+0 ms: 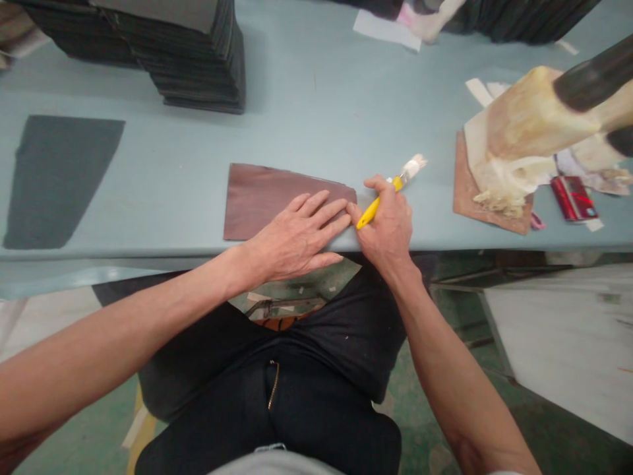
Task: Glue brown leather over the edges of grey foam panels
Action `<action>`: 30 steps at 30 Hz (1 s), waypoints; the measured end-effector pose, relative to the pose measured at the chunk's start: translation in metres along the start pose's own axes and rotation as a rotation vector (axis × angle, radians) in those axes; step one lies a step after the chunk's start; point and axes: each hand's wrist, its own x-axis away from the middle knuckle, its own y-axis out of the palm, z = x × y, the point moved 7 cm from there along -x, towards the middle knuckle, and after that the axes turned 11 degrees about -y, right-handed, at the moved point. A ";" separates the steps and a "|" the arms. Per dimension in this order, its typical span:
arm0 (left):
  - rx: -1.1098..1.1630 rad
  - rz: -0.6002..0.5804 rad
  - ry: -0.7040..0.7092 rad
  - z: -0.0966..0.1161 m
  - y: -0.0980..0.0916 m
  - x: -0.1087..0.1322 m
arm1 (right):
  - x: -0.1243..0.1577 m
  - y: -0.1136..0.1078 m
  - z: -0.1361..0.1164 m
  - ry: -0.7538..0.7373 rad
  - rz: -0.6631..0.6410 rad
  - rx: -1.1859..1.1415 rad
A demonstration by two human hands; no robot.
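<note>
A brown flat piece [262, 198] lies near the front edge of the table. My left hand [301, 237] rests flat on its right part, fingers spread and pointing right. My right hand [386, 224] is closed around a brush with a yellow handle [370, 212]; its pale bristles [414, 166] point up and to the right, away from the piece. The thumb of my right hand is at the piece's right end, close to the left fingertips.
Dark stacks [198, 59] stand at the back left, and a dark flat piece [64, 178] lies at the left. At the right are a glue-crusted container [529, 119] on a brown board [461, 178] and a red pack [573, 198]. More dark stacks [529, 20] stand behind.
</note>
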 end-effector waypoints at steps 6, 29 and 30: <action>-0.026 -0.028 0.047 -0.002 0.003 0.015 | 0.000 0.001 0.001 -0.006 -0.021 -0.011; -0.063 0.013 -0.188 -0.050 -0.007 0.116 | 0.001 0.000 0.000 0.000 -0.007 0.000; -0.060 0.014 -0.205 -0.053 -0.007 0.120 | 0.001 0.000 -0.001 0.001 -0.007 0.007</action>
